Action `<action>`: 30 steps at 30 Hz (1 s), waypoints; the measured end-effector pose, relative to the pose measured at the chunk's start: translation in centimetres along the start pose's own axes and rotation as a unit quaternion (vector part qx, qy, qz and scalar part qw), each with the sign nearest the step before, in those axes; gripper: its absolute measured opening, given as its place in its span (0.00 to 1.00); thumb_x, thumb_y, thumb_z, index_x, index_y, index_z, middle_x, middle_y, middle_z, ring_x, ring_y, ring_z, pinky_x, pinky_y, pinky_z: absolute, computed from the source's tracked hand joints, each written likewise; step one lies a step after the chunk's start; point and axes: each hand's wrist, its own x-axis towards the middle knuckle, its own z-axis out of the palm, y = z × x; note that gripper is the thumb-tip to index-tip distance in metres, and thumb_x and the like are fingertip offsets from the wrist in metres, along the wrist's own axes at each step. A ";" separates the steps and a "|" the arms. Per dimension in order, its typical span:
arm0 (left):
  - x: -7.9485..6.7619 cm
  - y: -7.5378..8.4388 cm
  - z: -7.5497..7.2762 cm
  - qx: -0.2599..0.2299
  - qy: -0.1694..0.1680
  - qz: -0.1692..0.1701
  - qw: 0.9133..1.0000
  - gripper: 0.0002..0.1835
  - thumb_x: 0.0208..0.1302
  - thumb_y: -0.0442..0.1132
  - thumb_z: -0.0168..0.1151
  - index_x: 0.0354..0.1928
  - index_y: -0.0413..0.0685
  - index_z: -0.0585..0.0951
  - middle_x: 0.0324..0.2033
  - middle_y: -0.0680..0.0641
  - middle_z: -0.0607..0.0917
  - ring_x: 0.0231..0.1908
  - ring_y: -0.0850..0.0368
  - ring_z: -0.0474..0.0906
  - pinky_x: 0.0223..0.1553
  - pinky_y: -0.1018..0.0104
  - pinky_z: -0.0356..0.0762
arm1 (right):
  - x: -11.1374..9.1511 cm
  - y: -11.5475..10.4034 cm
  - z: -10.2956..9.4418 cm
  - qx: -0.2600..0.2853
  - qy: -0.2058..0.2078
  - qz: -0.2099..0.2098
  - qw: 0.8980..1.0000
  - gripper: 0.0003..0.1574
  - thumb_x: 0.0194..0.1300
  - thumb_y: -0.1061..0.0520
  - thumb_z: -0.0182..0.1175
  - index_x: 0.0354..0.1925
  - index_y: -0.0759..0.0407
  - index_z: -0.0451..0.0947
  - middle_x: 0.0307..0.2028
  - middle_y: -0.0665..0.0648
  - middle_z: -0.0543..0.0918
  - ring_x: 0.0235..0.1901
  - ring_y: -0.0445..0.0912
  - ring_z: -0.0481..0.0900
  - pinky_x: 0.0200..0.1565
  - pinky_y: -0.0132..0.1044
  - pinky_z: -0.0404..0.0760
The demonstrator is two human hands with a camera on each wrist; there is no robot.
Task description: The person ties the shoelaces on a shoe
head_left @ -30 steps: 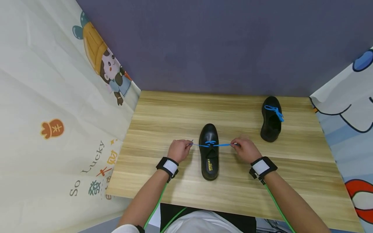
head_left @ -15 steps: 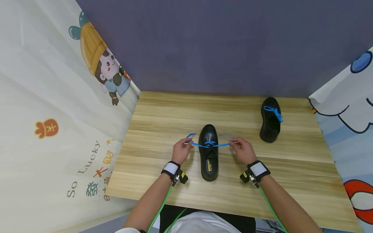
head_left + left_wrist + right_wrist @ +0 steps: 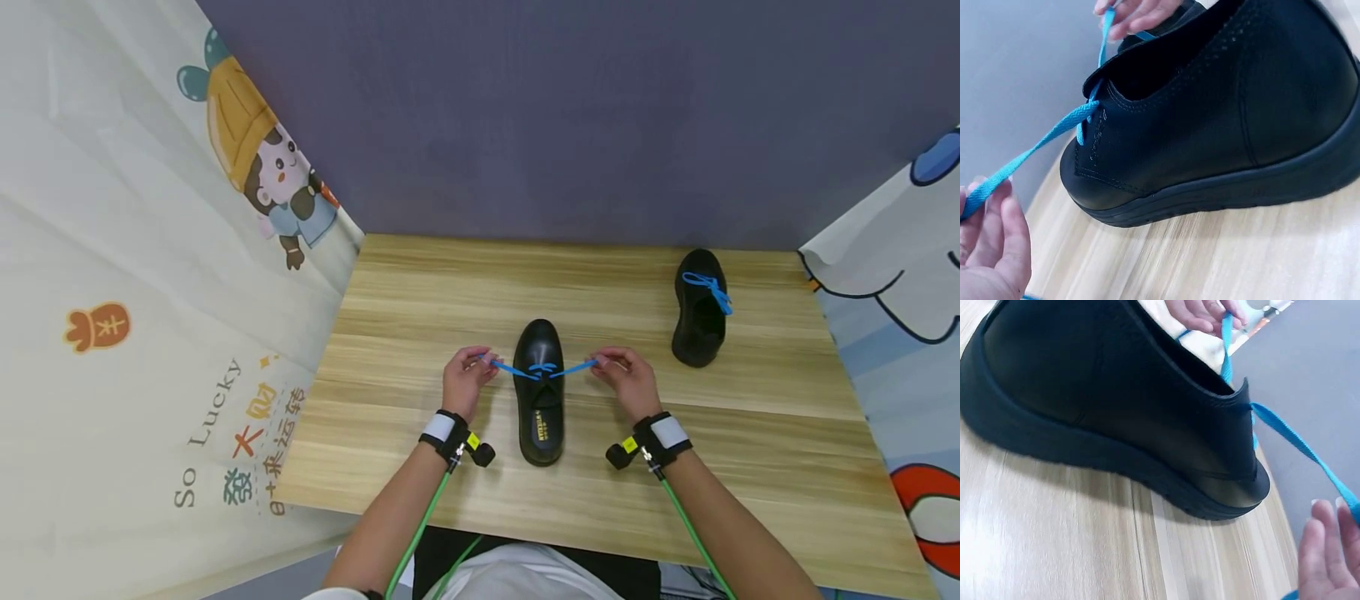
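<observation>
A black leather shoe (image 3: 538, 346) stands on the table, its toe pointing away from me. Blue shoelaces (image 3: 1038, 147) come out of its top eyelets to both sides. On the left, my left hand (image 3: 465, 379) pinches one lace end and holds it up off the shoe. My right hand (image 3: 632, 387) pinches the other blue lace (image 3: 1300, 445) on the right side. Both laces run fairly straight and slant upward from the eyelets to the fingers. In the left wrist view, the left fingers (image 3: 1013, 240) hold the lace between thumb and fingertips.
A second black shoe (image 3: 697, 333) with a tied blue bow stands at the back right of the wooden table (image 3: 420, 283). A dark grey wall (image 3: 525, 117) rises behind the table. Printed curtains hang at the left (image 3: 150, 208) and right (image 3: 892, 317).
Both hands have shifted slightly away from me and their wrists have turned. The laces, level before, now slant upward from the shoe. The shoes stay in place.
</observation>
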 end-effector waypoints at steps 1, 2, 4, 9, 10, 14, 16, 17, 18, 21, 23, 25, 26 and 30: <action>0.0 0.0 0.0 -0.001 -0.004 0.002 1.000 0.14 0.71 0.27 0.57 0.55 0.27 0.74 0.46 0.28 0.82 0.48 0.34 0.83 0.46 0.61 0.84 | 0.0 0.0 0.0 0.012 -0.001 -0.003 1.000 0.18 0.72 0.68 0.56 0.53 0.82 0.66 0.42 0.55 0.86 0.45 0.45 0.86 0.50 0.36 0.82; 0.1 0.1 0.0 -0.001 -0.009 0.004 1.000 0.15 0.72 0.26 0.56 0.57 0.28 0.72 0.47 0.26 0.82 0.46 0.36 0.84 0.45 0.63 0.84 | 0.1 0.0 0.1 0.024 0.001 -0.004 1.000 0.17 0.72 0.69 0.56 0.53 0.81 0.67 0.41 0.56 0.85 0.45 0.47 0.87 0.49 0.36 0.82; 0.2 0.0 0.0 0.000 -0.018 0.009 1.000 0.18 0.72 0.26 0.54 0.61 0.29 0.68 0.48 0.25 0.82 0.42 0.41 0.86 0.43 0.65 0.83 | 0.1 0.1 0.3 0.043 0.000 -0.008 0.999 0.17 0.72 0.70 0.56 0.53 0.81 0.66 0.41 0.58 0.85 0.45 0.49 0.87 0.49 0.37 0.83; 0.6 -0.7 0.0 0.019 -0.043 0.026 0.999 0.25 0.72 0.28 0.55 0.66 0.29 0.60 0.46 0.32 0.86 0.33 0.57 0.84 0.40 0.69 0.76 | 0.4 0.3 0.8 0.034 -0.013 -0.018 0.999 0.17 0.71 0.71 0.56 0.55 0.78 0.66 0.40 0.54 0.86 0.38 0.46 0.88 0.43 0.31 0.83; 0.6 -0.9 -0.1 0.024 -0.048 0.029 0.998 0.24 0.72 0.29 0.56 0.64 0.29 0.62 0.45 0.34 0.87 0.33 0.57 0.84 0.40 0.68 0.75 | 0.5 0.3 0.9 0.019 -0.018 -0.022 0.999 0.16 0.72 0.71 0.55 0.55 0.76 0.67 0.40 0.52 0.87 0.36 0.43 0.87 0.41 0.29 0.82; 0.8 -1.4 0.0 0.051 -0.064 0.039 0.996 0.13 0.71 0.31 0.60 0.53 0.31 0.73 0.41 0.41 0.89 0.37 0.47 0.83 0.41 0.65 0.75 | 0.9 0.4 1.6 -0.033 -0.047 -0.025 0.998 0.19 0.72 0.72 0.53 0.59 0.66 0.65 0.39 0.45 0.88 0.31 0.40 0.82 0.36 0.26 0.73; 0.8 -1.4 0.2 0.058 -0.066 0.032 0.996 0.09 0.69 0.31 0.61 0.48 0.35 0.77 0.41 0.39 0.89 0.41 0.41 0.82 0.42 0.64 0.76 | 1.1 0.4 2.0 -0.055 -0.058 -0.023 0.997 0.21 0.72 0.72 0.53 0.60 0.70 0.63 0.39 0.44 0.88 0.30 0.40 0.80 0.35 0.27 0.70; 0.8 -1.3 0.3 0.061 -0.066 0.026 0.996 0.08 0.69 0.30 0.62 0.47 0.35 0.79 0.42 0.37 0.88 0.43 0.39 0.82 0.43 0.64 0.77 | 1.2 0.5 2.2 -0.063 -0.061 -0.020 0.996 0.21 0.72 0.72 0.53 0.61 0.72 0.62 0.39 0.44 0.88 0.30 0.40 0.80 0.35 0.27 0.69; 0.8 -1.2 0.4 0.061 -0.066 0.017 0.996 0.08 0.68 0.29 0.62 0.47 0.35 0.80 0.43 0.35 0.88 0.45 0.37 0.81 0.43 0.64 0.77 | 1.3 0.5 2.3 -0.072 -0.064 -0.018 0.995 0.22 0.72 0.72 0.53 0.61 0.76 0.62 0.39 0.45 0.88 0.30 0.40 0.79 0.35 0.27 0.70; 1.0 -0.9 0.8 0.049 -0.070 0.001 0.996 0.10 0.68 0.27 0.60 0.49 0.29 0.79 0.48 0.27 0.84 0.47 0.36 0.81 0.43 0.66 0.78 | 1.5 0.4 2.7 -0.091 -0.062 -0.018 0.994 0.21 0.71 0.73 0.54 0.58 0.82 0.64 0.41 0.52 0.89 0.32 0.39 0.80 0.36 0.27 0.74; 1.2 -0.8 1.1 0.044 -0.072 -0.003 0.996 0.11 0.68 0.26 0.59 0.50 0.26 0.77 0.48 0.26 0.83 0.46 0.38 0.83 0.42 0.67 0.79 | 1.6 0.4 2.9 -0.105 -0.056 -0.016 0.993 0.19 0.70 0.72 0.55 0.56 0.82 0.67 0.43 0.56 0.89 0.33 0.38 0.81 0.37 0.28 0.77; 1.3 -0.8 1.4 0.039 -0.077 -0.004 0.996 0.12 0.69 0.26 0.59 0.51 0.24 0.77 0.46 0.27 0.84 0.43 0.41 0.84 0.42 0.66 0.81 | 1.7 0.2 3.0 -0.122 -0.048 -0.014 0.991 0.18 0.71 0.71 0.56 0.55 0.81 0.70 0.43 0.57 0.88 0.35 0.38 0.82 0.38 0.29 0.78; 1.4 -0.9 1.5 0.042 -0.079 -0.004 0.996 0.12 0.69 0.26 0.60 0.50 0.25 0.77 0.45 0.29 0.85 0.42 0.41 0.85 0.43 0.65 0.81 | 1.8 0.2 3.1 -0.131 -0.044 -0.009 0.990 0.18 0.71 0.70 0.56 0.55 0.80 0.71 0.43 0.55 0.89 0.35 0.37 0.82 0.38 0.29 0.78; 1.5 -1.1 2.0 0.070 -0.090 -0.005 0.993 0.10 0.68 0.28 0.62 0.48 0.29 0.80 0.42 0.37 0.88 0.43 0.40 0.85 0.45 0.61 0.82 | 1.9 -0.1 3.3 -0.152 -0.034 0.007 0.988 0.18 0.71 0.65 0.60 0.55 0.76 0.74 0.40 0.50 0.88 0.36 0.44 0.82 0.39 0.31 0.77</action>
